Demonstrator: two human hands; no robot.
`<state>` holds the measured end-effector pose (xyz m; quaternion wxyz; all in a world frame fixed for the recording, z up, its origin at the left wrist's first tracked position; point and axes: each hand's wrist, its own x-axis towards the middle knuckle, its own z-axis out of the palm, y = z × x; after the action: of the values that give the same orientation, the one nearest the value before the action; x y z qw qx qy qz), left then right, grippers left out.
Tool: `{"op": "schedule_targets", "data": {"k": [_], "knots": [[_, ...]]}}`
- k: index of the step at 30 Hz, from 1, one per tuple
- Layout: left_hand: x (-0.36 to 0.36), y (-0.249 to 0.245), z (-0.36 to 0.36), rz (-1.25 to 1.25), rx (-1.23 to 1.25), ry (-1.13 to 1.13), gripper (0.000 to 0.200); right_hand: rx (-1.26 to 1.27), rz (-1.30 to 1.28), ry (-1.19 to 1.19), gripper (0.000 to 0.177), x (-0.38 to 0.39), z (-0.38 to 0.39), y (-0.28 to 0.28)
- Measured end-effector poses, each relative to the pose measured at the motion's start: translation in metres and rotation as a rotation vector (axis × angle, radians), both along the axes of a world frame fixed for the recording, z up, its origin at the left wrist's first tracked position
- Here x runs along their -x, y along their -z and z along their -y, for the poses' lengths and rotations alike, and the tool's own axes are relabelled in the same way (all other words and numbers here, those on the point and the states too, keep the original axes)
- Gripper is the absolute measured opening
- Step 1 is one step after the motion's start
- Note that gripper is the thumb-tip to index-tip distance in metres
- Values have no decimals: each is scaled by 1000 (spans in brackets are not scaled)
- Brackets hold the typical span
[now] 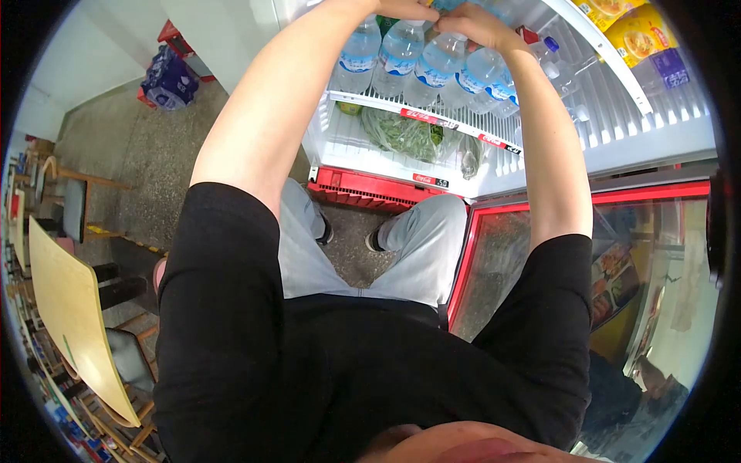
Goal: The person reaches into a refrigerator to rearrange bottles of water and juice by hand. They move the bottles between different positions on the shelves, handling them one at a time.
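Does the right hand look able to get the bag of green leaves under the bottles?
Probably yes, but not straight down: the shelf under the bottles is in between. The front below looks open, so the right hand could likely come around the edge to the bag of green leaves.

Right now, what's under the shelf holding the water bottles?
Bagged leafy greens, a yellowish item to their left, clear plastic to their right. The shelf and bottles hide the back.
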<state>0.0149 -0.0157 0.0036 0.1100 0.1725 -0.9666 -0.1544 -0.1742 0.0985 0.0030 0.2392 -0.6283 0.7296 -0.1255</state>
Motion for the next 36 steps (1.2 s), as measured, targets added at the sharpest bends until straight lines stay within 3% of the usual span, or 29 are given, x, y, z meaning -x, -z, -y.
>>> {"op": "schedule_targets", "data": {"k": [11, 20, 29, 36], "knots": [[-5, -8, -7, 99, 95, 40, 45, 20, 35, 29, 49, 3, 0, 2], [-2, -1, -10, -25, 73, -11, 43, 47, 74, 117, 51, -4, -4, 2], [-8, -10, -15, 49, 131, -19, 45, 15, 46, 137, 55, 2, 3, 5], [-4, -2, -7, -6, 95, 69, 41, 47, 74, 136, 56, -3, -2, 2]]}}
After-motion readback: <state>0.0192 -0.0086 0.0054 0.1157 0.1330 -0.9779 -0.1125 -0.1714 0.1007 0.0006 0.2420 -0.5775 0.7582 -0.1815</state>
